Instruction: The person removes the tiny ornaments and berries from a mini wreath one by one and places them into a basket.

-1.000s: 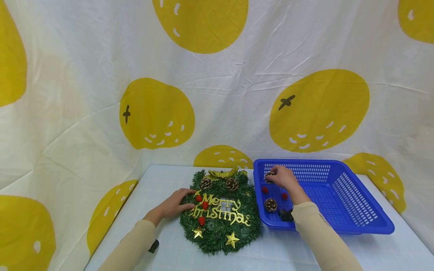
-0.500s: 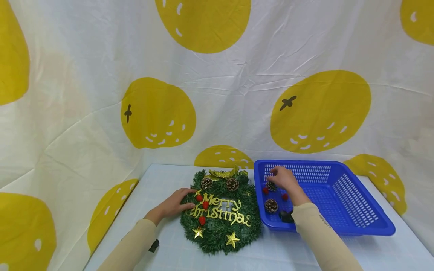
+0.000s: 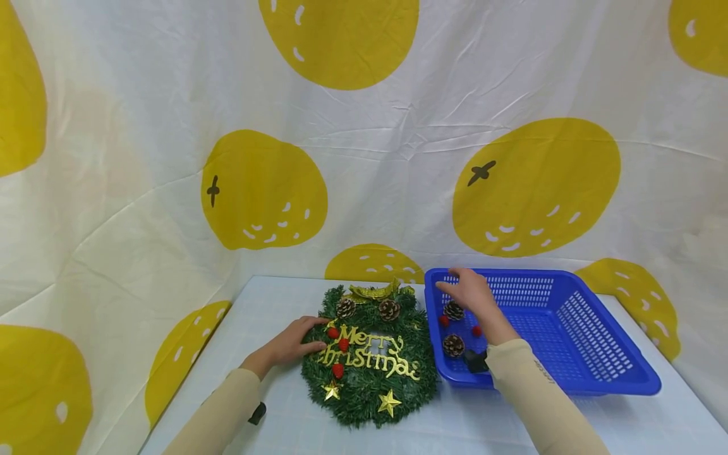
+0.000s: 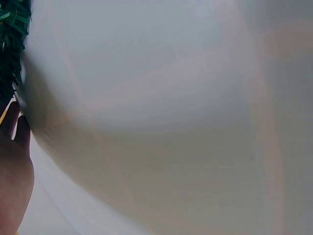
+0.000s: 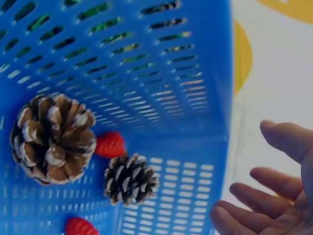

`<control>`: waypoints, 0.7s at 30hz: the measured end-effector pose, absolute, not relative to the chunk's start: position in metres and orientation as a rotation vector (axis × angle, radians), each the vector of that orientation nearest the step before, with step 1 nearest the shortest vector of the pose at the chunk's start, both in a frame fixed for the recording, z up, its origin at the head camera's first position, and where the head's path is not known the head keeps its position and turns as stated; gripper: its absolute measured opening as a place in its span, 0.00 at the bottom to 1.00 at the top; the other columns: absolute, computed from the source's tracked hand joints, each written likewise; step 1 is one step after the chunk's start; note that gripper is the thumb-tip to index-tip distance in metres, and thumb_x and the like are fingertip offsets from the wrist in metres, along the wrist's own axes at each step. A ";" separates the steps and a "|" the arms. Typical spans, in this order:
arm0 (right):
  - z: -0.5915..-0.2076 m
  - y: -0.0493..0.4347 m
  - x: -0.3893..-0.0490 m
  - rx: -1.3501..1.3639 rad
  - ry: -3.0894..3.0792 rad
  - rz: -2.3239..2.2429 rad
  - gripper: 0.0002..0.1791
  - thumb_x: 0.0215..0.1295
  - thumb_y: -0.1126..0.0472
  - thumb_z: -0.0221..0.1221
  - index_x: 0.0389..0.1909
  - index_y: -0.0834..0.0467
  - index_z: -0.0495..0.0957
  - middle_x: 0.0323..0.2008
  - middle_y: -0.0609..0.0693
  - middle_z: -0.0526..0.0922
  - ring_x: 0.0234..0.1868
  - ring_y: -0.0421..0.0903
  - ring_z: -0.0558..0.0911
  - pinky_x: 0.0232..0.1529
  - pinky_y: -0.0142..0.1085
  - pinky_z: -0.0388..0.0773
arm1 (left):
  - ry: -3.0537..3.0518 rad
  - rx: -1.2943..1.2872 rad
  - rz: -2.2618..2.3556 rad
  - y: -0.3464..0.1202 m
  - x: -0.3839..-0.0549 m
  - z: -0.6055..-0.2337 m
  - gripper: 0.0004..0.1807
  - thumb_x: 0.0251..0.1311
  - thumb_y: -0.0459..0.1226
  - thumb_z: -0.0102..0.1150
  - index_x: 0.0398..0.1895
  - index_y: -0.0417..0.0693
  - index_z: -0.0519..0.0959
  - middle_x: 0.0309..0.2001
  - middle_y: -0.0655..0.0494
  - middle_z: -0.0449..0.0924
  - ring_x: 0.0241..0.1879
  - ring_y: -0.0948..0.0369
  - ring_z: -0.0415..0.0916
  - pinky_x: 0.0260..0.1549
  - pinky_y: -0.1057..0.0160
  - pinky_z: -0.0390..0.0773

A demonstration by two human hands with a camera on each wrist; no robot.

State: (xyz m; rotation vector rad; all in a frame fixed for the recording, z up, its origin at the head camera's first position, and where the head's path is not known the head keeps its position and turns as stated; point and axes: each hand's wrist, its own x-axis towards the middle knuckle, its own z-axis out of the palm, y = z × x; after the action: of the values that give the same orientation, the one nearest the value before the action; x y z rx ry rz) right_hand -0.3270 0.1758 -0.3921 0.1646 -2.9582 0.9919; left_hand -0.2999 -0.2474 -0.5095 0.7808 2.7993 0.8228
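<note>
The green wreath [image 3: 364,395] lies flat on the desk, its face up and its gold lettering [image 3: 368,360] readable from the person's side, presumably so that every ornament can be seen and reached. Two pine cones [image 3: 389,309] sit side by side near its top, just below a gold bow [image 3: 375,292]; red berry-like pieces [image 3: 344,345] run down its left part, and gold stars [image 3: 389,403] lie lower down.

The left grip [image 3: 291,341] rests on the wreath's left edge, fingers extended and not curled round anything; it seems to serve as a light stop against sliding.

Just to the right stands the blue basket [image 3: 512,272], its left wall so near the wreath that I cannot tell whether they touch. That closeness probably keeps the reach short. Within it, a far cone [image 3: 454,310] sits by the back left corner and a near cone [image 3: 453,345] closer to the person, with red berries [image 3: 476,330] beside them; the basket walls likely stop such round pieces from rolling off.

The right grip [image 3: 469,294] hovers by that back left corner, thumb and fingers spread apart with nothing between them, clear of both cones.

Beyond the desk [image 3: 279,404] hangs a white cloth [image 3: 370,164] printed with yellow fruit.
</note>
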 end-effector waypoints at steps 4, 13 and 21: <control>-0.386 0.171 -0.324 0.180 -2.954 1.016 0.35 0.69 0.49 0.58 0.68 0.69 0.64 0.65 0.70 0.67 0.63 0.69 0.68 0.59 0.60 0.67 | 2.804 0.779 0.819 -0.247 -0.300 -0.509 0.34 0.67 0.54 0.56 0.71 0.51 0.65 0.67 0.43 0.64 0.67 0.42 0.60 0.62 0.37 0.61; -0.381 0.157 -0.318 0.232 -2.864 1.105 0.37 0.67 0.51 0.60 0.67 0.71 0.63 0.66 0.73 0.61 0.66 0.69 0.62 0.61 0.61 0.64 | 2.794 0.773 0.817 -0.247 -0.299 -0.506 0.34 0.67 0.55 0.56 0.72 0.52 0.64 0.67 0.44 0.64 0.68 0.43 0.59 0.63 0.38 0.60; -0.378 0.140 -0.308 0.284 -2.821 1.132 0.37 0.67 0.52 0.61 0.67 0.72 0.63 0.63 0.70 0.68 0.61 0.65 0.70 0.57 0.58 0.71 | 2.790 0.763 0.819 -0.247 -0.298 -0.506 0.34 0.66 0.55 0.56 0.72 0.52 0.64 0.67 0.44 0.64 0.68 0.43 0.59 0.63 0.38 0.60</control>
State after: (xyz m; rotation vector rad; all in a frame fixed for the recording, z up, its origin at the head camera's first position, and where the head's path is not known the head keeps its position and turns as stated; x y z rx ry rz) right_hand -0.3077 0.1404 -0.3777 0.2845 -2.8205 1.1325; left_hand -0.2983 -0.2468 -0.5062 0.7631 2.7903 0.8190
